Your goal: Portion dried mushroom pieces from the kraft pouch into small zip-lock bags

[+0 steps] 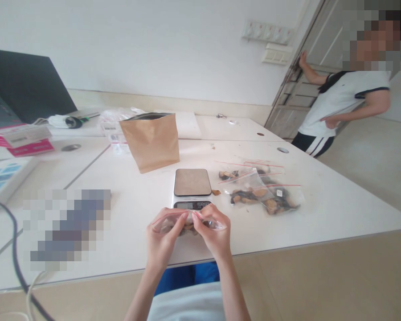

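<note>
Both hands up at the near edge of the white counter [321,209], right in front of the kitchen scale [192,188]. Left hand [162,243] and right hand [214,234] pinched together along the red-striped top of a small zip bag [187,223], fingers curled tight on the seal, thumbs and forefingers nearly meeting in the middle. Bag held just off the counter, between the scale and the body, with dark brownish bits inside, too blurry to say exactly what.

Scale platform bare, display facing this way, unreadable from here. Just right of the scale: a pile of filled zip bags [260,191] lying flat, same red strips, same dark stuff inside, plus one loose crumb [215,192] right beside the scale's corner. Behind the scale, a brown paper pouch [151,140] standing upright, top open. Far left of the scale, pink boxes [22,139] and a dark screen [23,84]. Well behind and right of the scale, another person in a white shirt [344,102] by a door, one hand on it.
</note>
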Action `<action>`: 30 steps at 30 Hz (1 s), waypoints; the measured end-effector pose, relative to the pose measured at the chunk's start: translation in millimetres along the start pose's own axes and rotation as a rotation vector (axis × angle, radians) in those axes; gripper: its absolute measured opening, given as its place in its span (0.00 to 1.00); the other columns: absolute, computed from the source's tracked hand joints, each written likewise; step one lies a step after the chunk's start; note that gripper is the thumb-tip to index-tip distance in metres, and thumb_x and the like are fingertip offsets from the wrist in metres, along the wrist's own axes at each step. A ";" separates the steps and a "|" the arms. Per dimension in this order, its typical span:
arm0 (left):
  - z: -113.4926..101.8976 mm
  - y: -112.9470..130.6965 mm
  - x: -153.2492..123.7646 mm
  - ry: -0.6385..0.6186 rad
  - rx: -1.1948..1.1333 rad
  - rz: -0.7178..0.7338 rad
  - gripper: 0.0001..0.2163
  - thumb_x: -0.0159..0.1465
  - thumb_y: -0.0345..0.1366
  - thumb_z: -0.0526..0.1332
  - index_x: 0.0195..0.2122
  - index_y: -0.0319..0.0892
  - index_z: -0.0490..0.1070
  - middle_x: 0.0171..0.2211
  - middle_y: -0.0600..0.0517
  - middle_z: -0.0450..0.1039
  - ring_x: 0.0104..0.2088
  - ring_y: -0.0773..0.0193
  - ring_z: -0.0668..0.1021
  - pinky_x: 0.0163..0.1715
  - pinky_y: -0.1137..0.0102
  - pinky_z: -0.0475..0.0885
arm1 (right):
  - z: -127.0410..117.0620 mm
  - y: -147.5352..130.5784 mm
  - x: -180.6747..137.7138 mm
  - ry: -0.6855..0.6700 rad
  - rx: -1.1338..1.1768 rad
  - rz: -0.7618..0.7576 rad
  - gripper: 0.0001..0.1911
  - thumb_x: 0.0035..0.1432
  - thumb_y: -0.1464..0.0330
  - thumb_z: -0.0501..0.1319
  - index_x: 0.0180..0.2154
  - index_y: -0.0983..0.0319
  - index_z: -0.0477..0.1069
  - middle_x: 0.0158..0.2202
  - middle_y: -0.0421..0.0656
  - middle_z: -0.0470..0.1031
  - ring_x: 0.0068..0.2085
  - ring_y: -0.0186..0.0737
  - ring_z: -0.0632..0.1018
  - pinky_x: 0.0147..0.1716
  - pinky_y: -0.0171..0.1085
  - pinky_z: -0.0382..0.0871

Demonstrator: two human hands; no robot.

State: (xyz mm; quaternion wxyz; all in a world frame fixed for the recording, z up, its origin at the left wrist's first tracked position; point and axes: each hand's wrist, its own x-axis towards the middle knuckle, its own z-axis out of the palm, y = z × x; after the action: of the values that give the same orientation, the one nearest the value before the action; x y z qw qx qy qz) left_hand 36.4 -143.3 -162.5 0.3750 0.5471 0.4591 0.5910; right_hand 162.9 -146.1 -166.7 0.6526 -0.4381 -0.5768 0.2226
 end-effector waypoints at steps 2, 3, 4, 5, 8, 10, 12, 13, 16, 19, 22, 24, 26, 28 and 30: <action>4.8 -1.6 -1.5 0.039 -0.037 -0.033 0.09 0.56 0.41 0.65 0.30 0.41 0.78 0.31 0.48 0.78 0.31 0.61 0.79 0.30 0.72 0.74 | 1.8 1.9 -1.2 0.045 -0.040 -0.028 0.10 0.54 0.66 0.63 0.22 0.59 0.70 0.21 0.40 0.71 0.27 0.36 0.72 0.29 0.36 0.69; 6.1 -1.9 -1.4 0.049 -0.063 -0.053 0.09 0.56 0.41 0.65 0.31 0.41 0.78 0.31 0.49 0.78 0.31 0.61 0.79 0.30 0.71 0.75 | 1.6 2.3 -1.1 0.041 -0.049 -0.030 0.08 0.55 0.66 0.63 0.24 0.59 0.72 0.23 0.41 0.73 0.28 0.37 0.73 0.30 0.37 0.69; 6.4 -1.8 -0.6 0.056 -0.082 -0.069 0.09 0.56 0.42 0.65 0.31 0.41 0.78 0.30 0.49 0.78 0.31 0.61 0.79 0.30 0.70 0.75 | 0.7 2.5 -0.6 0.020 -0.050 -0.020 0.07 0.56 0.66 0.62 0.26 0.59 0.73 0.24 0.42 0.74 0.29 0.38 0.75 0.32 0.37 0.69; 6.0 -1.4 0.6 0.058 -0.086 -0.076 0.09 0.56 0.42 0.66 0.31 0.41 0.78 0.30 0.49 0.78 0.31 0.61 0.79 0.31 0.70 0.75 | -0.9 2.5 0.2 -0.008 -0.045 0.001 0.08 0.57 0.65 0.61 0.28 0.59 0.74 0.26 0.43 0.76 0.31 0.39 0.76 0.32 0.37 0.70; 1.9 1.7 6.4 0.016 -0.018 -0.073 0.11 0.56 0.45 0.65 0.29 0.42 0.78 0.30 0.50 0.78 0.31 0.62 0.78 0.29 0.73 0.73 | -7.4 3.2 3.5 -0.027 -0.032 0.068 0.16 0.62 0.61 0.55 0.27 0.60 0.74 0.26 0.45 0.77 0.31 0.40 0.77 0.32 0.37 0.70; -0.6 4.5 10.5 -0.029 0.031 -0.077 0.15 0.59 0.49 0.61 0.28 0.42 0.79 0.27 0.50 0.77 0.28 0.63 0.76 0.26 0.73 0.71 | -11.6 4.6 5.6 0.026 -0.026 0.100 0.19 0.62 0.58 0.54 0.25 0.60 0.73 0.23 0.44 0.76 0.29 0.40 0.77 0.30 0.36 0.70; -2.0 7.4 13.7 -0.080 0.047 -0.079 0.20 0.61 0.52 0.56 0.26 0.42 0.79 0.25 0.49 0.76 0.26 0.63 0.75 0.27 0.72 0.71 | -15.7 5.0 8.0 0.039 -0.005 0.152 0.20 0.61 0.55 0.54 0.24 0.61 0.72 0.21 0.44 0.75 0.26 0.40 0.76 0.27 0.36 0.70; -2.5 8.9 14.8 -0.112 0.045 -0.072 0.23 0.62 0.54 0.54 0.25 0.42 0.79 0.25 0.49 0.76 0.28 0.62 0.76 0.30 0.70 0.72 | -18.0 4.4 9.5 0.027 0.011 0.183 0.21 0.61 0.54 0.54 0.25 0.61 0.73 0.21 0.44 0.75 0.26 0.40 0.76 0.26 0.35 0.70; -5.2 13.8 15.2 -0.264 0.050 -0.110 0.29 0.64 0.57 0.46 0.28 0.43 0.80 0.33 0.46 0.79 0.38 0.56 0.77 0.43 0.64 0.72 | -28.5 -1.8 16.3 -0.012 0.052 0.267 0.21 0.57 0.51 0.57 0.31 0.62 0.76 0.24 0.44 0.77 0.24 0.39 0.76 0.25 0.35 0.70; -9.4 18.3 13.7 -0.432 0.101 -0.222 0.29 0.66 0.56 0.41 0.43 0.45 0.78 0.48 0.49 0.76 0.49 0.55 0.74 0.55 0.61 0.65 | -48.8 -7.3 29.9 0.074 0.062 0.374 0.22 0.51 0.53 0.64 0.42 0.61 0.74 0.22 0.40 0.75 0.21 0.36 0.74 0.22 0.34 0.69; -14.1 21.2 15.2 -0.497 0.106 -0.227 0.29 0.67 0.54 0.37 0.55 0.48 0.70 0.54 0.51 0.71 0.50 0.57 0.72 0.56 0.60 0.62 | -82.5 -0.8 52.8 0.278 -0.030 0.400 0.29 0.45 0.52 0.67 0.45 0.63 0.72 0.17 0.35 0.68 0.20 0.36 0.71 0.21 0.34 0.68; -17.2 22.7 18.6 -0.477 0.129 -0.217 0.28 0.68 0.53 0.37 0.55 0.49 0.69 0.52 0.51 0.72 0.48 0.57 0.72 0.55 0.60 0.62 | -108.7 9.7 69.2 0.314 -0.167 0.395 0.31 0.44 0.50 0.66 0.45 0.63 0.71 0.20 0.38 0.71 0.22 0.39 0.73 0.23 0.38 0.69; -20.5 23.9 23.6 -0.443 0.197 -0.207 0.26 0.68 0.53 0.39 0.52 0.49 0.71 0.47 0.51 0.75 0.46 0.58 0.73 0.55 0.60 0.62 | -131.1 19.5 81.1 0.353 -0.469 0.318 0.31 0.44 0.48 0.64 0.44 0.64 0.71 0.29 0.46 0.76 0.32 0.46 0.76 0.33 0.46 0.72; -24.0 24.6 30.3 -0.415 0.253 -0.167 0.25 0.68 0.52 0.41 0.50 0.49 0.72 0.46 0.52 0.75 0.45 0.58 0.73 0.55 0.61 0.62 | -144.6 24.4 84.8 0.427 -0.802 0.157 0.32 0.48 0.48 0.62 0.46 0.66 0.70 0.41 0.56 0.75 0.43 0.55 0.75 0.44 0.56 0.68; -27.6 25.4 39.9 -0.354 0.279 -0.080 0.23 0.68 0.51 0.43 0.49 0.48 0.72 0.49 0.52 0.73 0.47 0.58 0.73 0.54 0.62 0.63 | -147.7 24.7 79.6 0.418 -1.017 -0.020 0.31 0.54 0.50 0.58 0.50 0.67 0.68 0.49 0.60 0.71 0.52 0.60 0.70 0.50 0.59 0.62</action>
State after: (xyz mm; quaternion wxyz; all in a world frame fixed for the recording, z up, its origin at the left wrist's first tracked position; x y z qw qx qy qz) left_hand 5.7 -116.8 -125.6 0.3937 0.6701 0.4848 0.4013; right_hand 327.0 -116.5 -135.5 0.4613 -0.7277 -0.4738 -0.1824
